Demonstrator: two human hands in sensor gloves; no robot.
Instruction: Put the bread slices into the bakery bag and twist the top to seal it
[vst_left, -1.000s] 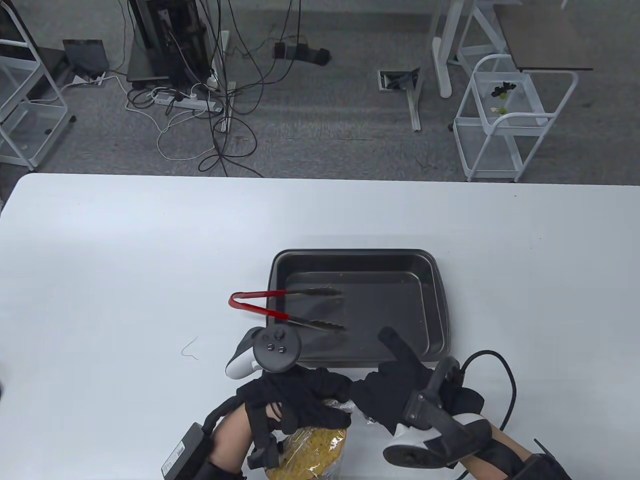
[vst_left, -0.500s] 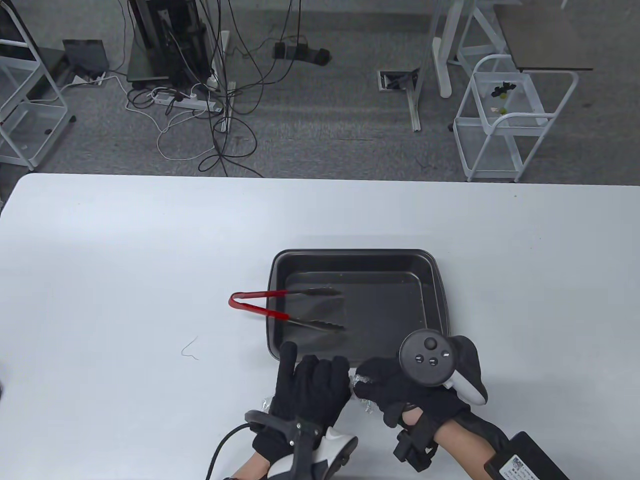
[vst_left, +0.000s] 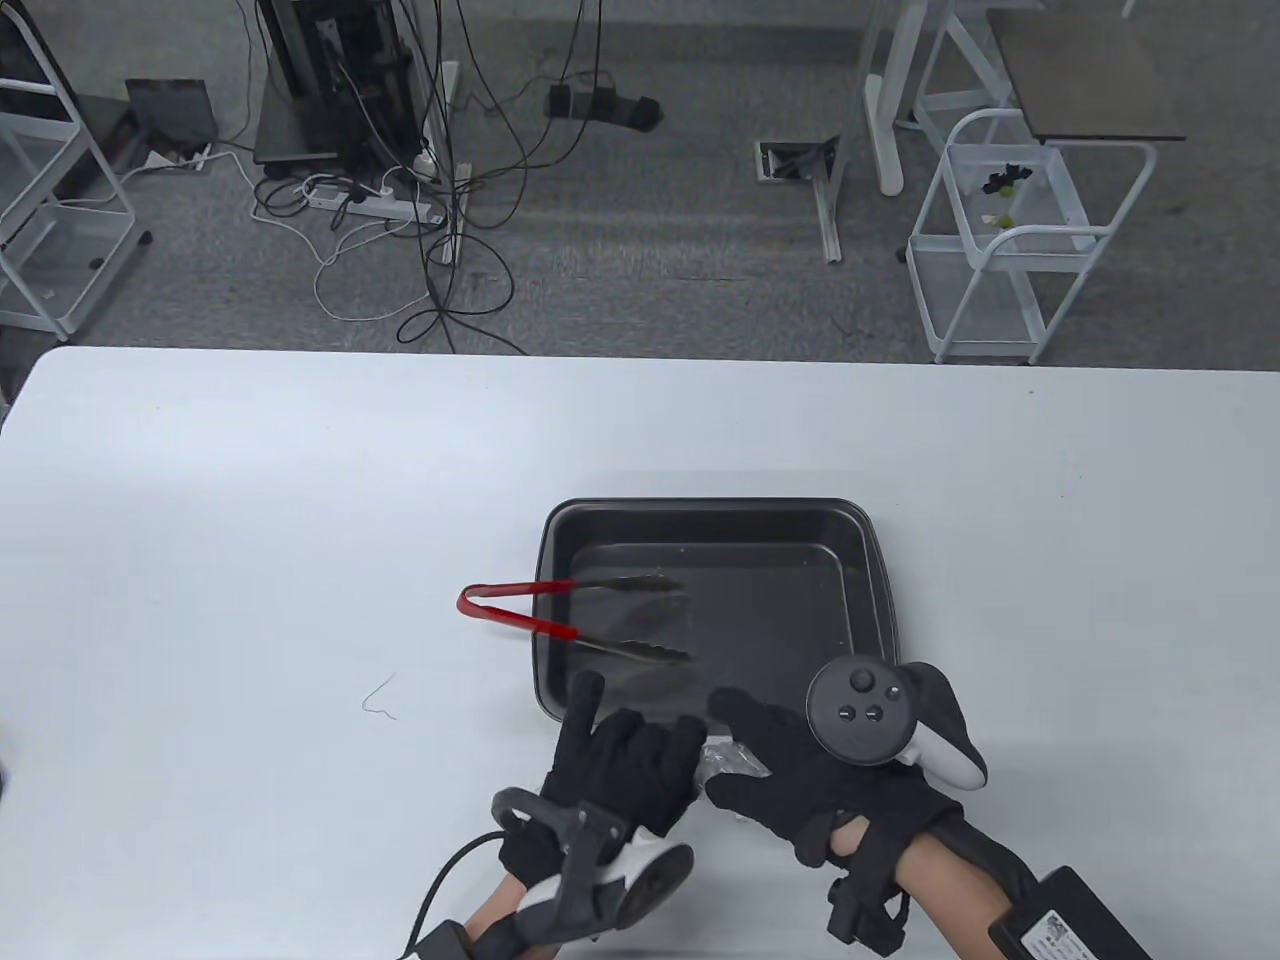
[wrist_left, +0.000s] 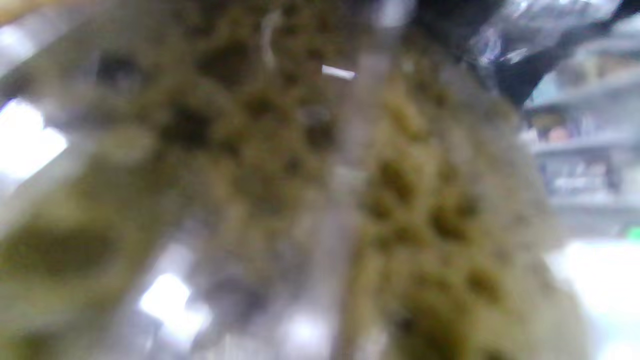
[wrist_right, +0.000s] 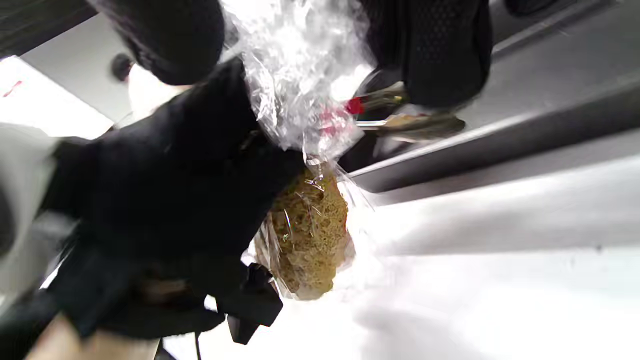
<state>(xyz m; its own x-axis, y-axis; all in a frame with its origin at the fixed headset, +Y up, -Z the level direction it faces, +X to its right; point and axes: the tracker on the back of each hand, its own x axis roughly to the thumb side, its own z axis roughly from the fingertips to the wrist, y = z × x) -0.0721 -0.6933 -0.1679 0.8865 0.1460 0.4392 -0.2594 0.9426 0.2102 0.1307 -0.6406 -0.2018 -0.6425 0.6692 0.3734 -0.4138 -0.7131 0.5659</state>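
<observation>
White table (vst_left: 250, 520), dark tray (vst_left: 870, 600) near front edge, red tongs (vst_left: 560, 625) resting over tray's left rim. Bakery bag (wrist_right: 295, 90) with bread slices (wrist_right: 310, 235) at front edge, twisted top pinched by left hand (vst_left: 620, 775) and right hand (vst_left: 800, 780).

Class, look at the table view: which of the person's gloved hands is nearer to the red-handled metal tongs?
Left. The left hand sits just below the red-handled metal tongs, one raised finger close under them. The right hand lies further right, below the dark baking tray.
</observation>
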